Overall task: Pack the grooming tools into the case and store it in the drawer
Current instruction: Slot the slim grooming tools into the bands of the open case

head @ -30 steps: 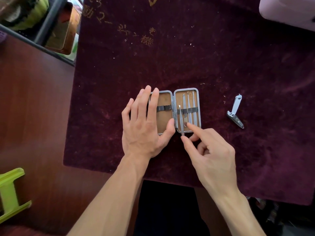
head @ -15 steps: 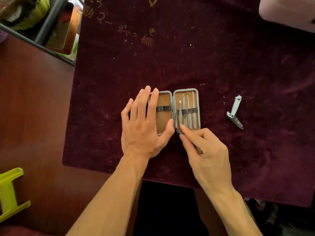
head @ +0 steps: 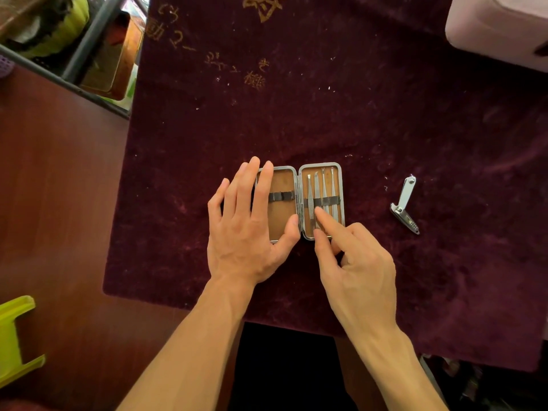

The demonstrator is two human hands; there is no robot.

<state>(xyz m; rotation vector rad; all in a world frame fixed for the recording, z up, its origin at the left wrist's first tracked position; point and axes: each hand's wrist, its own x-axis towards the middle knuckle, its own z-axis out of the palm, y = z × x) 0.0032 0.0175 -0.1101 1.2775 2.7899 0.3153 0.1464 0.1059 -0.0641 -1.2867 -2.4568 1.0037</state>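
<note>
A small metal-rimmed case point(head: 280, 215) lies open on the maroon cloth point(head: 326, 108). Its right half holds several slim metal tools point(head: 324, 188) under a black elastic band. My left hand point(head: 249, 226) lies flat on the left half, fingers straight, thumb by the hinge. My right hand point(head: 355, 262) reaches in from below: its straight index finger presses on the tools just below the band, the thumb tip sits at the case's lower rim, and the other fingers are curled. A nail clipper point(head: 404, 206) with its lever raised lies on the cloth to the right, apart from both hands.
A pale pink box point(head: 498, 28) sits at the cloth's far right corner. A dark shelf rack point(head: 89, 40) with stored items stands at the upper left beyond the wooden table point(head: 59, 188). A green plastic stool point(head: 14, 336) shows at the lower left.
My right hand slid the leftmost tool up under the band into the case, then its index finger moved onto the tools. My left hand and the clipper have stayed put.
</note>
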